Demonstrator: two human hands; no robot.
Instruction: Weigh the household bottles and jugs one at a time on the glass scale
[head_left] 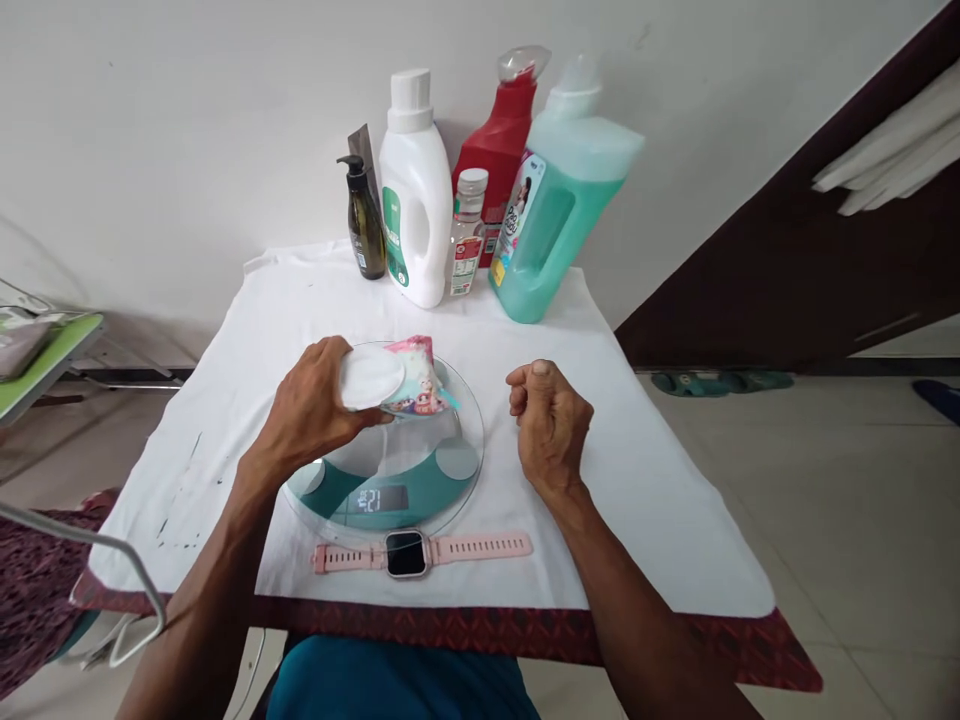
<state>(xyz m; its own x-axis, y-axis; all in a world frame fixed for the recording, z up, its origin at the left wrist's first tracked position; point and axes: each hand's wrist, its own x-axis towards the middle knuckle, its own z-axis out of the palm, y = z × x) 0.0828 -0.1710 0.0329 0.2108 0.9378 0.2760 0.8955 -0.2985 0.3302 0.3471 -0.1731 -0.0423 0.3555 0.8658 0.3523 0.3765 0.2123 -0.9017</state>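
Note:
My left hand (pixel 311 400) is closed around the left end of a wet wipes pack (pixel 420 380), a colourful printed soft pack with a white oval lid facing up. The pack is over a round glass bathroom scale (pixel 405 505) with a teal band and a lit display; whether it touches the glass is unclear. To the right of the scale, my right hand (pixel 551 425) is curled into a loose fist, thumb on top, with nothing visible in it. A smartwatch (pixel 406 553) with a pink strap lies flat along the scale's near edge.
Along the wall stand a dark pump bottle (pixel 365 225), a white detergent jug (pixel 416 210), a small clear bottle (pixel 466 240), a red bottle (pixel 491 140) and a green liquid jug (pixel 551 220). A white cloth (pixel 637 530) covers the table. A grey cable (pixel 82 535) runs at lower left.

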